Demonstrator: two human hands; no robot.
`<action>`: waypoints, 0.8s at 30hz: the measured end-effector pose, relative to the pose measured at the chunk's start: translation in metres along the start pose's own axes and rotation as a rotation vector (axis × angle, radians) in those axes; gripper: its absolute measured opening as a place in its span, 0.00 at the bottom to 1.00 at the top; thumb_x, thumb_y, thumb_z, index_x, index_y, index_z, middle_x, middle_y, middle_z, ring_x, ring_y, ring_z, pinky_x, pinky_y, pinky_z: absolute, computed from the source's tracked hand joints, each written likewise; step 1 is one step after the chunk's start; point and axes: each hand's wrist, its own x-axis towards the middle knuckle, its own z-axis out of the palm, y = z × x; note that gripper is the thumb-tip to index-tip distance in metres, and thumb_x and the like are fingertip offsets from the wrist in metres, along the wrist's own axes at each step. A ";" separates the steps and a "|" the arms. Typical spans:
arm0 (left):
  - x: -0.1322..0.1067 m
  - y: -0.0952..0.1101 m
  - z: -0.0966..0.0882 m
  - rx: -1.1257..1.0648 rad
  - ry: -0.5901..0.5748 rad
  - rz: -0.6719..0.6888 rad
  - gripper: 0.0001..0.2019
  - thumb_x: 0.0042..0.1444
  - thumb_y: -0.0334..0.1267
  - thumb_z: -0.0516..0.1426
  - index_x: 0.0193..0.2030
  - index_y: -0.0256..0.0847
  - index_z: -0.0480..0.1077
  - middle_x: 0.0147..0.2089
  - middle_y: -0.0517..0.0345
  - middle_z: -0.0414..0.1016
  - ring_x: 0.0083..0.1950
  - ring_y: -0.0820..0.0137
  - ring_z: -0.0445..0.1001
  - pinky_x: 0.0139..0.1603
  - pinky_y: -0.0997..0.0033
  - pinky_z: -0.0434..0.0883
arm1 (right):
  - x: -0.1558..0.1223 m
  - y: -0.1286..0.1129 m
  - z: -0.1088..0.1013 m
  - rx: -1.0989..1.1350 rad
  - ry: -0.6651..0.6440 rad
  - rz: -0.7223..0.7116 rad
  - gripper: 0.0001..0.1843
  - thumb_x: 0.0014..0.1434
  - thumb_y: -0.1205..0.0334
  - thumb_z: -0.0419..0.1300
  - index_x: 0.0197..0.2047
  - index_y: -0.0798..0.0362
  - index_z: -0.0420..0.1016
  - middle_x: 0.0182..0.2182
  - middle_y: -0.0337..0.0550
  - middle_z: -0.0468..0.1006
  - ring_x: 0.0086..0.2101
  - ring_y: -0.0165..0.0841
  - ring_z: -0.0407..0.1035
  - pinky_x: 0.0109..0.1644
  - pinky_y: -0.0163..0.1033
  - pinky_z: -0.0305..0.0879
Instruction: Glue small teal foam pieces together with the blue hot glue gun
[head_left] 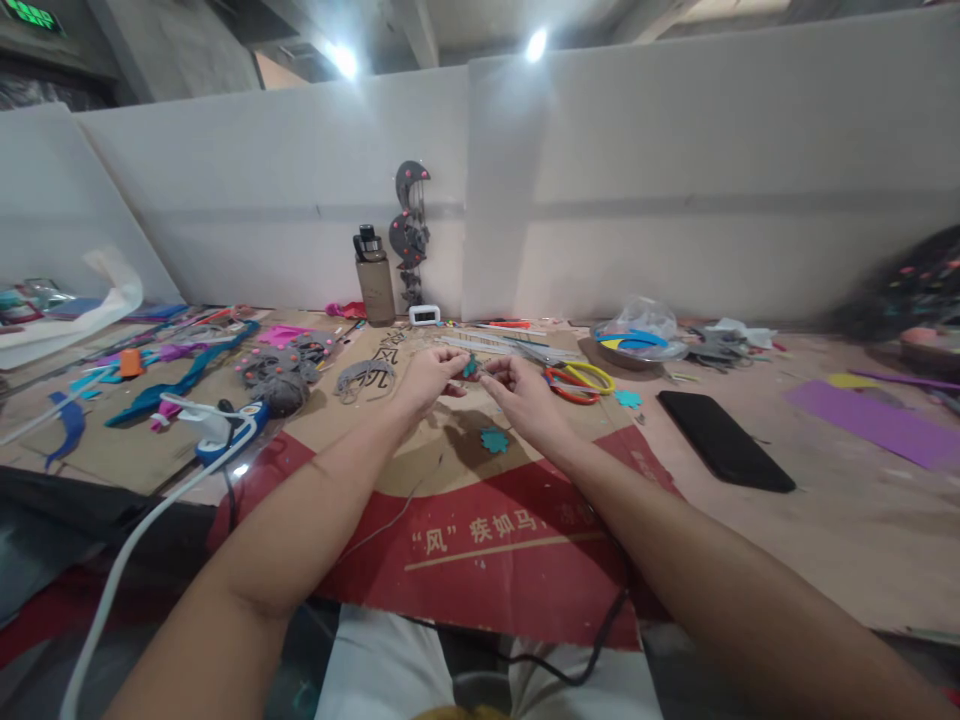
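Note:
Both my hands meet over the middle of a cardboard sheet. My left hand and my right hand are closed in pinches on one small teal foam piece held between them. A second teal flower-shaped piece lies flat on the cardboard just below my hands. Red and yellow scissors lie right of my right hand. A grey cut-out of characters lies left of my left hand.
A black phone lies at the right. A glue gun with a white cable sits at the left, beside a grey decorated craft. A bottle, a small clock, a bowl of foam scraps and a purple sheet stand further back.

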 end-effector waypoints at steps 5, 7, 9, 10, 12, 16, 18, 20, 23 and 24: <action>0.017 -0.001 -0.023 -0.051 0.160 -0.005 0.11 0.49 0.41 0.64 0.33 0.36 0.69 0.30 0.57 0.75 0.28 0.74 0.76 0.21 0.81 0.64 | -0.002 0.001 0.002 -0.099 -0.115 -0.069 0.13 0.59 0.53 0.49 0.31 0.51 0.69 0.28 0.39 0.72 0.31 0.33 0.65 0.38 0.38 0.60; 0.020 0.002 -0.032 -0.084 0.222 0.025 0.11 0.50 0.41 0.63 0.33 0.37 0.69 0.29 0.58 0.75 0.28 0.76 0.76 0.20 0.83 0.63 | -0.001 0.000 0.001 -0.102 -0.198 -0.061 0.15 0.60 0.53 0.48 0.31 0.51 0.70 0.26 0.39 0.72 0.30 0.32 0.65 0.36 0.37 0.60; 0.022 0.005 -0.039 -0.114 0.251 0.062 0.11 0.50 0.42 0.63 0.33 0.37 0.69 0.29 0.60 0.74 0.28 0.76 0.76 0.19 0.84 0.59 | 0.002 0.000 -0.003 -0.125 -0.262 -0.060 0.17 0.60 0.53 0.47 0.28 0.51 0.71 0.25 0.39 0.73 0.30 0.33 0.66 0.36 0.37 0.60; 0.022 0.007 -0.041 -0.128 0.249 0.078 0.11 0.50 0.42 0.63 0.34 0.38 0.69 0.28 0.60 0.74 0.28 0.76 0.76 0.18 0.84 0.58 | 0.005 0.001 -0.007 -0.149 -0.262 -0.061 0.18 0.60 0.53 0.47 0.27 0.51 0.71 0.26 0.40 0.74 0.30 0.33 0.67 0.37 0.37 0.60; 0.020 0.011 -0.041 -0.157 0.229 0.102 0.12 0.49 0.42 0.63 0.35 0.38 0.69 0.28 0.61 0.74 0.27 0.76 0.76 0.17 0.84 0.56 | 0.012 0.005 -0.020 -0.230 -0.186 -0.054 0.19 0.61 0.53 0.46 0.26 0.51 0.72 0.27 0.41 0.75 0.30 0.33 0.67 0.36 0.37 0.59; 0.014 0.016 -0.032 -0.185 0.137 0.148 0.12 0.49 0.41 0.64 0.36 0.37 0.69 0.30 0.58 0.76 0.28 0.75 0.77 0.18 0.82 0.59 | 0.028 0.021 -0.054 -0.537 0.088 -0.028 0.14 0.59 0.56 0.51 0.29 0.52 0.73 0.27 0.43 0.74 0.29 0.35 0.65 0.34 0.38 0.56; 0.011 0.017 -0.027 -0.172 0.089 0.161 0.12 0.49 0.41 0.64 0.36 0.36 0.69 0.32 0.57 0.77 0.29 0.74 0.77 0.19 0.82 0.61 | 0.033 0.027 -0.066 -0.672 0.130 0.056 0.11 0.58 0.58 0.53 0.30 0.53 0.73 0.28 0.46 0.75 0.29 0.36 0.66 0.32 0.38 0.55; 0.009 0.016 -0.023 -0.157 0.058 0.159 0.13 0.49 0.41 0.64 0.38 0.36 0.70 0.33 0.55 0.78 0.30 0.73 0.78 0.19 0.82 0.62 | 0.033 0.029 -0.071 -0.792 0.095 0.172 0.13 0.58 0.57 0.53 0.30 0.54 0.74 0.28 0.50 0.76 0.29 0.37 0.67 0.32 0.39 0.55; 0.008 0.013 -0.020 -0.148 0.029 0.155 0.13 0.50 0.41 0.63 0.39 0.35 0.71 0.34 0.54 0.79 0.31 0.73 0.78 0.19 0.82 0.63 | 0.027 0.028 -0.063 -0.919 -0.065 0.276 0.23 0.60 0.47 0.51 0.27 0.55 0.75 0.27 0.56 0.77 0.29 0.41 0.70 0.32 0.41 0.59; 0.009 0.012 -0.019 -0.149 0.022 0.156 0.12 0.50 0.40 0.62 0.39 0.35 0.71 0.34 0.53 0.79 0.31 0.73 0.78 0.19 0.82 0.63 | 0.024 0.029 -0.057 -0.942 -0.118 0.281 0.25 0.59 0.43 0.51 0.27 0.56 0.75 0.28 0.58 0.77 0.30 0.42 0.71 0.32 0.42 0.60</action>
